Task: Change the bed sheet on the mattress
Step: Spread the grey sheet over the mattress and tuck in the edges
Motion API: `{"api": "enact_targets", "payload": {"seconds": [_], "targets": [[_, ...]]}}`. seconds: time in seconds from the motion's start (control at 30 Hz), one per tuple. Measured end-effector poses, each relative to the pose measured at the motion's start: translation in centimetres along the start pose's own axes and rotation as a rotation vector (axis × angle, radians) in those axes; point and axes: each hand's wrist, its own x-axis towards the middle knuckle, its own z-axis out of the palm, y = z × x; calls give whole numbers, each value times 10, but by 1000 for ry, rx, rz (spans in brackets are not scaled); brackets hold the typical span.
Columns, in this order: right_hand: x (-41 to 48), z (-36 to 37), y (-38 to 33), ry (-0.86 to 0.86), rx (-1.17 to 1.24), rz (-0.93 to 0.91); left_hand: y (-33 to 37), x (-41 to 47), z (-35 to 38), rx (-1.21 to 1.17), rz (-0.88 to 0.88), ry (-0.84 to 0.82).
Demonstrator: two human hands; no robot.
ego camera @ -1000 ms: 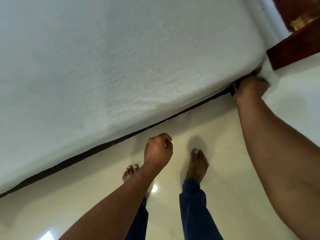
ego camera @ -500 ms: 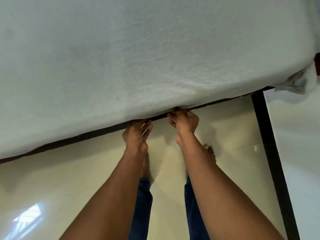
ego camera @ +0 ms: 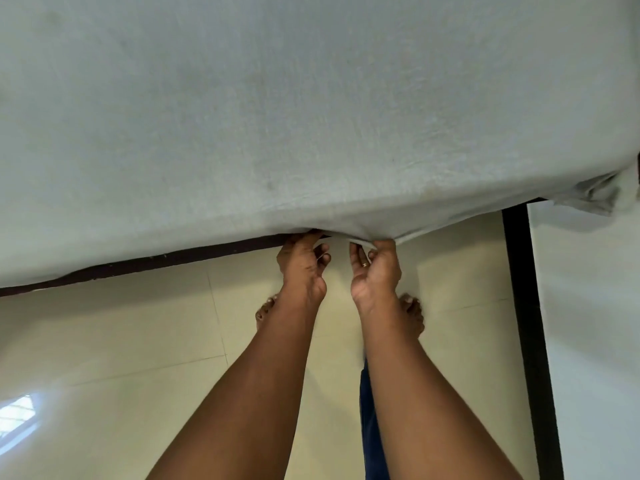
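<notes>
Pale grey-white woven bed sheet (ego camera: 311, 109): spread flat over the mattress, which it hides completely. Its hem runs along the near edge of the bed, above the dark wooden bed frame rail (ego camera: 145, 263). At the near right corner the cloth hangs loose and bunched (ego camera: 601, 192), not tucked.

Your left hand (ego camera: 301, 271): fingers curled, tips hooked under the hem at the middle of the near edge. Your right hand (ego camera: 375, 275), just beside it: fingers curled, pinching a small fold of hem that is drawn out from the frame.

Judged step: freeing the old sheet along the near edge, early in the task. No replacement sheet is in view. It could be tucking instead, but the loose corner argues for stripping.

Next move calls for: pull the hem out and up with both hands, then work sideways toward the left end, where the cloth is held flat.

Beyond: cream glossy floor tiles (ego camera: 121, 341), your bare feet, and a black upright strip (ego camera: 526, 323) at right.
</notes>
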Motion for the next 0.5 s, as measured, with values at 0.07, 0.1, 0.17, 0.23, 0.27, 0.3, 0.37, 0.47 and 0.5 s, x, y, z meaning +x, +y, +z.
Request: {"api": "enact_targets", "payload": {"seconds": [0.07,0.1,0.17,0.23,0.27,0.3,0.37,0.47,0.5], "targets": [[0,-2,3,-54,92,55,0,4,2,30,-17,58],[2,-4,3,-80,100,72,1,5,1,45,-19,82],[7,-7,4,-145,62,100,1,6,-4,67,-15,86],[10,-14,5,-203,-2,110,-1,4,-10,64,-18,27],[11,-17,5,-208,-35,109,-3,3,-14,51,-26,0],[12,-21,6,-188,-67,100,-4,3,-16,37,-33,-12],[14,-28,5,-119,-141,61,-8,3,-21,1,-39,-1],[14,-25,-3,-77,-215,-13,-14,4,-24,34,-43,42],[16,-21,-5,-64,-255,-50,-16,6,-23,65,-39,55]]}}
